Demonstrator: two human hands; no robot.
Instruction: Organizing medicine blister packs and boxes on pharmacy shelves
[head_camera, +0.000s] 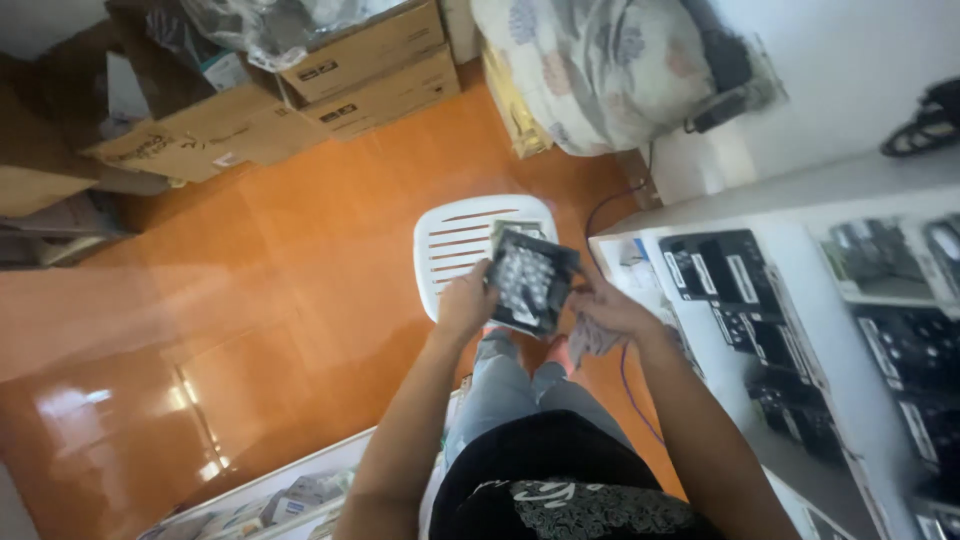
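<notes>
Holding a flat black packet with a clear front showing rows of small pale parts (528, 282), we grip it from 2 sides: our left hand (465, 303) is clamped on its left edge, our right hand (605, 315) supports its right lower corner, probably to keep it level for viewing. It hangs above a white slatted plastic chair (455, 240). Close on our right stands a white shelf of black boxed goods (745, 300); the glossy orange tiled floor (250, 260) opens leftward toward brown cardboard boxes (330, 85).
</notes>
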